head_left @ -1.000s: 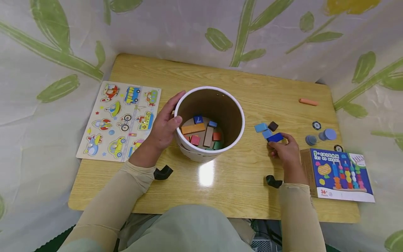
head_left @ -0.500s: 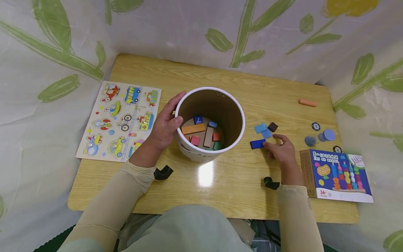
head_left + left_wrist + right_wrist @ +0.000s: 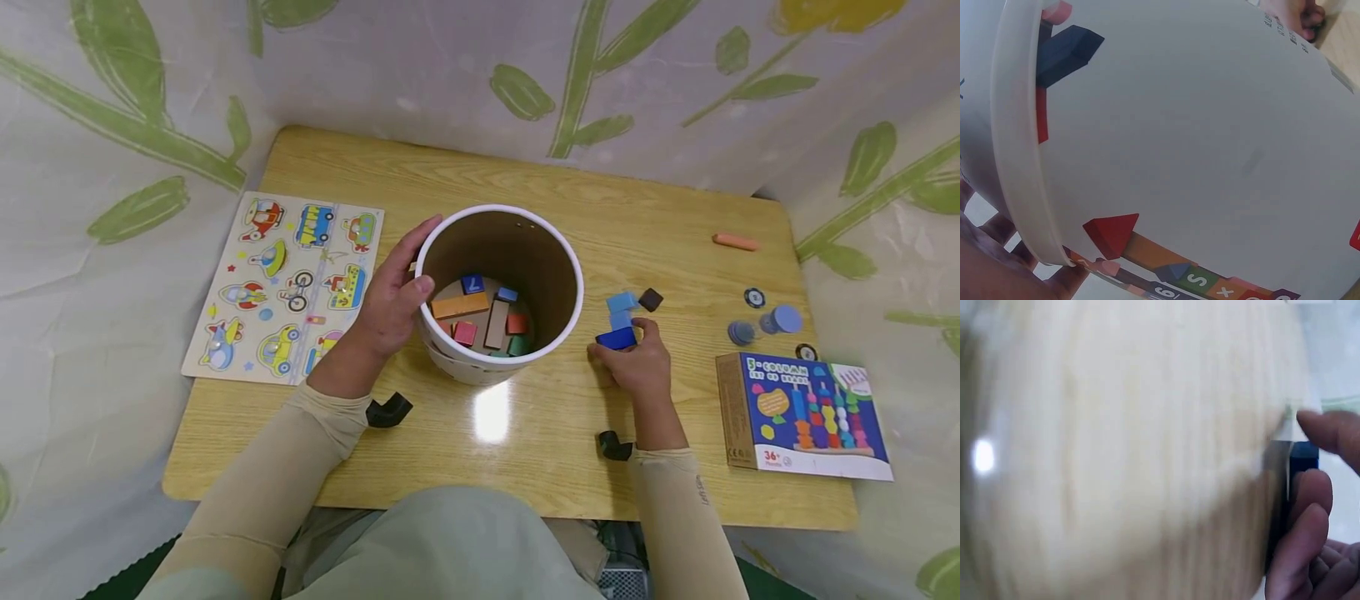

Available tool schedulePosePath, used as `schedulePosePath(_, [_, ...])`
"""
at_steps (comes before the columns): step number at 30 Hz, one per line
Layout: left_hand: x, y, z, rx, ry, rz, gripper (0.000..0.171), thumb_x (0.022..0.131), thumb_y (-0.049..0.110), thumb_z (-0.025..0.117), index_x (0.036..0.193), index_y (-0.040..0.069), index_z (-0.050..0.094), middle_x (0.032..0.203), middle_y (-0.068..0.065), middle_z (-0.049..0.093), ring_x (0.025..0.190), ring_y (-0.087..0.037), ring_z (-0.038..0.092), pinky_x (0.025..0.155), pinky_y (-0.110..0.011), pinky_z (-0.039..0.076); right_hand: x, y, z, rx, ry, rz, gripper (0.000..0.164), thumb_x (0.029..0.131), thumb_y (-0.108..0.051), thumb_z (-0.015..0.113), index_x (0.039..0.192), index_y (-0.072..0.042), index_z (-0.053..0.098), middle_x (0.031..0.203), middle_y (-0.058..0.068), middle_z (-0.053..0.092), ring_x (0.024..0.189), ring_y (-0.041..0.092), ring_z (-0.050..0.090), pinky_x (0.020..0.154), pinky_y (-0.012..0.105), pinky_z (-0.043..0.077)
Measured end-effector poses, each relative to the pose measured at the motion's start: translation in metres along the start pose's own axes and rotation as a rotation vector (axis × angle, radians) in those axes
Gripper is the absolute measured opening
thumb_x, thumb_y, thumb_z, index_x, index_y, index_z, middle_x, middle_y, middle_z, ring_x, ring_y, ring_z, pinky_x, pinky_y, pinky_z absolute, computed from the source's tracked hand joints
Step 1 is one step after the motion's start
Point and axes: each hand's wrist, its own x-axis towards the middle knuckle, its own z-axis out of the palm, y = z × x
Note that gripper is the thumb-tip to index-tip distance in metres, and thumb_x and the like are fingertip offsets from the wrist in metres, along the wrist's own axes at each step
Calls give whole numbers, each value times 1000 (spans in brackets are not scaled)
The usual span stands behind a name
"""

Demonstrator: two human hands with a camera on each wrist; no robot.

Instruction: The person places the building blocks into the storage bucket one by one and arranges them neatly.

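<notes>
My left hand (image 3: 393, 304) grips the rim of a white bucket (image 3: 500, 215) from its left side, thumb over the edge. In the left wrist view its fingers (image 3: 997, 250) lie by the rim. Several wooden blocks, one of them an orange block (image 3: 460, 306), lie on the bucket's floor. My right hand (image 3: 639, 367) holds a dark blue block (image 3: 617, 338) on the table, the thumb at its left end and fingers at its right. Two light blue blocks (image 3: 621, 302) sit just beyond it, with a dark brown block (image 3: 650, 300) beside them.
A picture puzzle board (image 3: 281, 287) lies left of the bucket. On the right are a boxed bead toy (image 3: 806, 417), blue cylinders (image 3: 781, 320), black round pieces (image 3: 754, 298) and an orange stick (image 3: 735, 242). A painted sheet stands behind the table (image 3: 480, 171).
My right hand has shifted left and round the dark blue block, which slid left and turned to sit against the light blue ones. My left hand stays on the bucket.
</notes>
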Motion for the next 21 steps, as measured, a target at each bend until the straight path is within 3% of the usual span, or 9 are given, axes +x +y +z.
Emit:
schedulePosePath(3, [0,1,0,-10,-3,5,65,84,19,44,147,10,30,146,-9,34,131,-38,33,102,-54,33,-2,-1,2,-17,36,-1,90,69,-51,75,140,-14,35,113,21,58,105,34,56,83,45,49])
schedulePosePath(7, [1,3,1,-12,-3,8,65,84,21,44,147,11,31,146,-9,35,131,-37,33,101,-55,33,-4,-3,0,-19,43,6,85,71,-47,74,139,-11,37,111,20,59,104,33,57,80,44,50])
schedulePosePath(13, [0,2,1,-16,-3,12,66,84,22,45,148,12,30,147,-9,34,131,-37,33,101,-56,32,-12,-18,-15,-29,36,-41,79,75,-42,72,140,-13,37,96,14,62,84,27,63,66,35,52])
schedulePosePath(17, [0,2,1,-12,4,0,65,84,21,44,148,12,31,147,-9,34,131,-37,33,102,-53,34,-23,-43,-38,42,5,-108,77,78,-40,71,141,-14,35,90,14,59,64,25,66,54,31,53])
schedulePosePath(21, [0,1,0,-8,9,-4,65,84,20,44,147,10,30,147,-10,34,131,-37,33,103,-51,33,-43,-83,-64,93,-12,-193,77,77,-42,72,141,-16,36,84,14,58,56,25,66,51,31,54])
